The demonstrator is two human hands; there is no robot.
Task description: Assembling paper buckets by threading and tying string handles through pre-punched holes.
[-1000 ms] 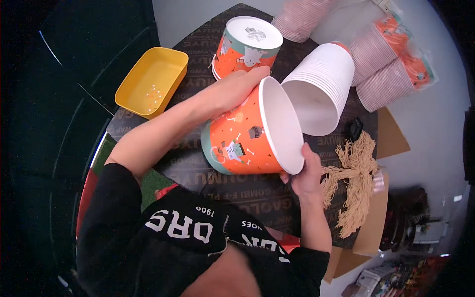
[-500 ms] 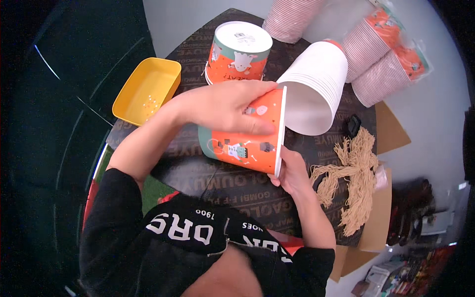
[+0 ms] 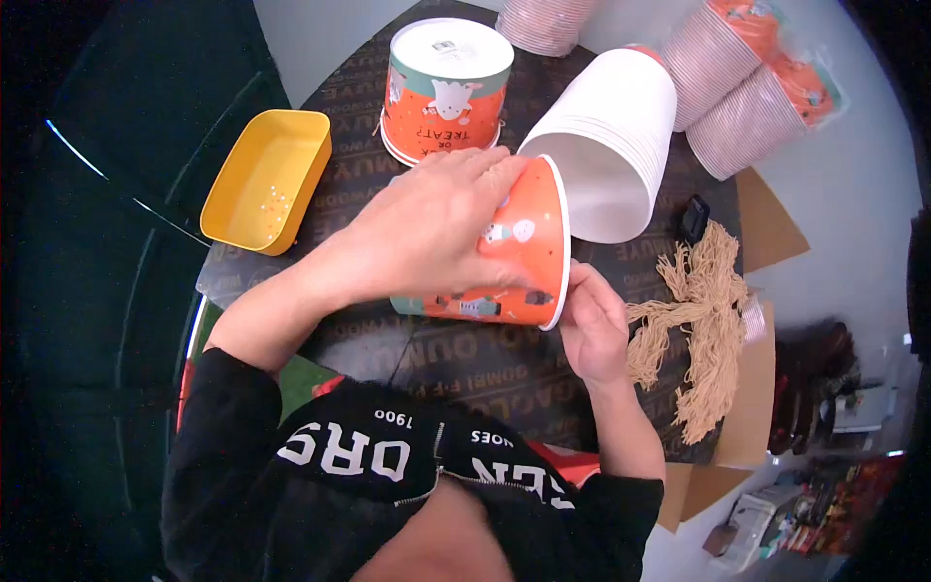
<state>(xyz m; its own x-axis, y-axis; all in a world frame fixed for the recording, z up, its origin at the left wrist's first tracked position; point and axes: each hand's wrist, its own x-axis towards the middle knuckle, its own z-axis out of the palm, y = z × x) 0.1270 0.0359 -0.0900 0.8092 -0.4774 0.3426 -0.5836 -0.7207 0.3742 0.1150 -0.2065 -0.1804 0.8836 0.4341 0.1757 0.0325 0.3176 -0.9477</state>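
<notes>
An orange and green printed paper bucket (image 3: 545, 228) lies on its side above the dark table, its white-rimmed mouth turned to the right. My left hand (image 3: 427, 228) wraps over its wall from above, thumb along the near side. Close against the lower part of the rim is my right hand (image 3: 593, 325), fingers curled together; what they pinch, if anything, is hidden. Just beyond, a similar bucket (image 3: 448, 107) stands upside down with thin cord at its sides. A nested stack of white-lined buckets (image 3: 621, 131) lies with its mouth toward me.
Bundles of tan string (image 3: 706, 320) hang over the table's right side, beside a small black object (image 3: 693, 218). A yellow tray (image 3: 218, 175) with tiny beads or bits stands left. Plastic-wrapped bucket stacks (image 3: 742, 126) are at the far right, near a cardboard box (image 3: 773, 228).
My right hand has shifted from gripping at the bucket's lower rim to curled fingers just outside it. The bucket has turned a little in my left hand. The view has moved slightly.
</notes>
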